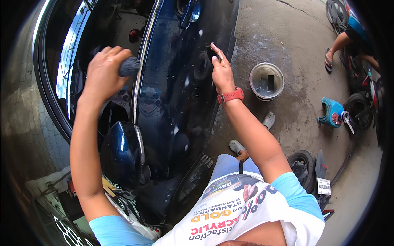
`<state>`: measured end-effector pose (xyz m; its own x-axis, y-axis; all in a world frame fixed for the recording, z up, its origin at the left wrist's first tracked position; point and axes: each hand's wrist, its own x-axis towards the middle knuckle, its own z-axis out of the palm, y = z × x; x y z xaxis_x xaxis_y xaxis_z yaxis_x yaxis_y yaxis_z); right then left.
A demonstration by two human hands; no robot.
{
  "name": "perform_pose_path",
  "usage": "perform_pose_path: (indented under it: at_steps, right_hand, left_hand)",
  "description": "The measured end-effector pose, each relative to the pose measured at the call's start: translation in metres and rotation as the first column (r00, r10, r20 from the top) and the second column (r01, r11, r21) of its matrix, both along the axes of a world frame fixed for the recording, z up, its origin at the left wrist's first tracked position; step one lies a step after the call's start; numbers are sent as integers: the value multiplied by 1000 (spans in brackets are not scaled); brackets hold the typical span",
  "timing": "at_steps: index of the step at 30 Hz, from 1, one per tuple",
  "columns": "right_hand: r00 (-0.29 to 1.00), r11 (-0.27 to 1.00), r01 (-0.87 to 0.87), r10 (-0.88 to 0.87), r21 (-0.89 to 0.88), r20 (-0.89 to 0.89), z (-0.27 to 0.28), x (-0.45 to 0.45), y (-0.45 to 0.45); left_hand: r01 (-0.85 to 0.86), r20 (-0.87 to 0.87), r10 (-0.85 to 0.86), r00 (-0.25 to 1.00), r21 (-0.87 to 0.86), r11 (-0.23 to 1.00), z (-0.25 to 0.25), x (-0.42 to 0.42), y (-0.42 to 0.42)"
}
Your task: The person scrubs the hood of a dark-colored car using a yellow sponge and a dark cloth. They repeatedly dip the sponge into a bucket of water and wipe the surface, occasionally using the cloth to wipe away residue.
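Observation:
My left hand (106,69) grips a dark grey scrubbing pad (129,66) beside the chrome trim strip (137,80) under the car window. The dark blue car door (166,101) shows pale spots and reflections. Over the door's outer side, my right hand (221,69) wears a red wristwatch (230,96) and has its thumb and index finger apart. A small dark piece shows at those fingers; whether it is held is unclear. The door handle (186,17) lies farther along the door, and the side mirror (123,152) is close to my body.
A bucket (267,80) with a dark block inside stands on the concrete floor to the right. Beyond it are a turquoise jug (331,112) and parked motorcycles (358,110). Another person's leg (338,46) shows at upper right. A motorcycle wheel (303,169) is near my right elbow.

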<state>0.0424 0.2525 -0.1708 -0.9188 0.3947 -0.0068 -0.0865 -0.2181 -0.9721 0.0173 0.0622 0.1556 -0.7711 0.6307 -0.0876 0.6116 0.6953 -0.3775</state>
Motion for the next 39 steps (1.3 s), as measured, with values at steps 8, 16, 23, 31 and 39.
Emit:
perform_pose_path:
  at_steps: [8,16,23,31,39]
  right_hand:
    - [991,840,12,64,542,-120,3,43,-149]
    - [946,793,-82,253,604,-203,-23,188,-209]
    - [992,809,124,-87,575,-91,-12,20,-150]
    - [963,751,-19,190,660,-189,6,77,-168]
    - [983,787,-17,125,616,-132,2,64,-171]
  left_hand:
    - [205,-90,-217,972,-131,970,47,25,-106]
    - [278,-134,-285,949,-69,958,38,26,-130]
    - [194,-88,-191,978,28,981,33,19,-115]
    - [127,-12,-127,992,91,988,41,17,-124]
    - [88,2,-89,996,122,989,37,15,-129]
